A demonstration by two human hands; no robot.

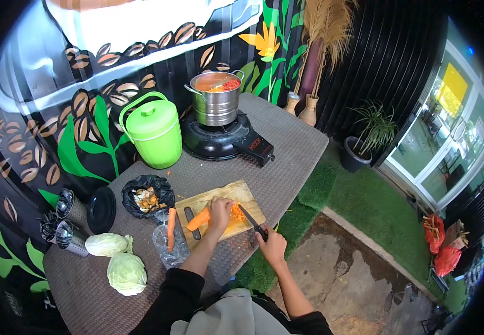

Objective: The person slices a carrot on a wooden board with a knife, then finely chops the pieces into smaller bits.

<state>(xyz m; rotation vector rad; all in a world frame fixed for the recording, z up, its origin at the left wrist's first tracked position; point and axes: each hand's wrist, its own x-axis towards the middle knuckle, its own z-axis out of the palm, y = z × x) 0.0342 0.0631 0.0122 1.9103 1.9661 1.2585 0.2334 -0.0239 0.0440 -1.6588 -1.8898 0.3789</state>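
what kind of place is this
Probably an outdoor cooking spot beside a café: a steel pot on a portable stove, a cutting board with carrot, grass and a coffee-bean mural.

Red lettering is being shown on the black stove's [219, 139] front panel, but it is too blurred to be read.

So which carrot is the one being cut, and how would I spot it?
Find the wooden cutting board near the table's front edge, below the green bucket. The carrot lies on it under the left hand, beside the knife in the right hand. The other carrot lies off the board, on a plastic bag.
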